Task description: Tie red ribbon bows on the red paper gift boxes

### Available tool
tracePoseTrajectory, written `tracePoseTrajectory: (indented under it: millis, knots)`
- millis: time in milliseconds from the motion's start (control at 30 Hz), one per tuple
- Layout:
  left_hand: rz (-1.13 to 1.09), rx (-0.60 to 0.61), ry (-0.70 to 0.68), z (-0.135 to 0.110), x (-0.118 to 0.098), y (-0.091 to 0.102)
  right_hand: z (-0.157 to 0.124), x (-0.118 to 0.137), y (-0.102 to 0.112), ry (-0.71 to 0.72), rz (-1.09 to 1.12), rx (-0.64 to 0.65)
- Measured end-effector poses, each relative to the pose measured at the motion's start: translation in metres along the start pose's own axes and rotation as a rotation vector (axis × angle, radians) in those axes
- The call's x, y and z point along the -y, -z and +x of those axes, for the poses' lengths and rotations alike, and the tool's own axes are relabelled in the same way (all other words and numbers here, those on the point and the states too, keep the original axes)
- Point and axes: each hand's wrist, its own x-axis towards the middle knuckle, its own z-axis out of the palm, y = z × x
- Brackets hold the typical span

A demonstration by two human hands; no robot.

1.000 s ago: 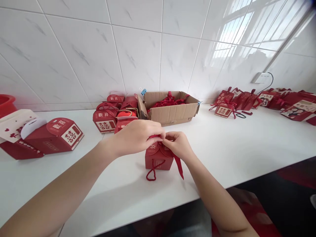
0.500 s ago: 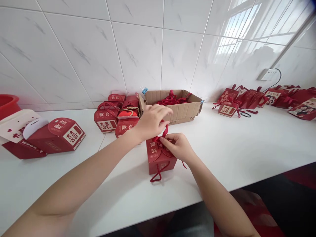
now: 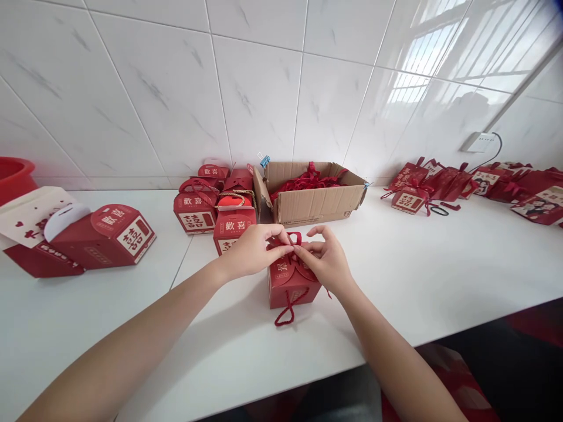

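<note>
A red gift box (image 3: pixel 290 287) with pale lettering stands upright on the white table in front of me, a twisted cord handle (image 3: pixel 285 316) hanging down its near side. Above its lid, a red ribbon (image 3: pixel 295 237) makes a loop. My left hand (image 3: pixel 259 249) pinches the ribbon between thumb and forefinger from the left. From the right, my right hand (image 3: pixel 325 258) pinches it too, its fingertips meeting those of the left. The fingers partly hide the ribbon's middle and the box top.
Behind stands an open cardboard box (image 3: pixel 314 205) of red ribbons. Several red gift boxes (image 3: pixel 196 211) cluster left of it; a larger pair (image 3: pixel 105 240) lies further left beside a red basin (image 3: pixel 15 179). At right are finished-looking boxes (image 3: pixel 409 199), scissors (image 3: pixel 440 211) and a wall socket (image 3: pixel 478 142).
My left hand has come down from above the gift box to meet the right hand at the ribbon. The view has shifted slightly. My right hand stays at the box top.
</note>
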Motion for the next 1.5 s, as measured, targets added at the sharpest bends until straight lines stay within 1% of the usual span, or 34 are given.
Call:
tracePoseTrajectory:
  millis: [100,233,367,633,733,900,1000,1167,1367,1500]
  knots:
    - [-0.081,0.041,-0.033,0.001,0.005,-0.002,-0.002,-0.001,-0.001,0.018,0.026,-0.022]
    - [-0.186,0.037,-0.046,0.003,0.010,-0.005,-0.002,0.001,-0.001,0.047,-0.023,0.002]
    - [-0.235,0.048,-0.084,0.002,0.009,-0.006,-0.002,0.002,-0.001,0.051,-0.038,-0.007]
    - [-0.173,0.085,-0.112,-0.004,-0.001,-0.004,-0.003,0.003,-0.002,0.044,-0.081,-0.037]
    - [-0.149,0.051,-0.108,-0.004,0.000,-0.006,-0.004,0.002,-0.001,0.042,-0.105,-0.039]
    - [-0.106,-0.063,-0.074,-0.003,0.003,-0.011,-0.005,0.000,-0.004,0.139,-0.267,-0.097]
    - [-0.116,-0.074,-0.045,-0.002,0.003,-0.011,-0.006,-0.001,-0.007,0.219,-0.349,-0.123]
    - [-0.126,-0.089,-0.009,-0.001,0.003,-0.012,-0.007,-0.005,-0.009,0.352,-0.395,-0.188]
    - [-0.151,-0.084,0.008,0.001,0.005,-0.012,-0.004,-0.010,-0.006,0.408,-0.438,-0.147]
    - [-0.063,-0.098,-0.023,0.001,0.005,-0.011,-0.004,-0.010,-0.005,0.448,-0.504,-0.140]
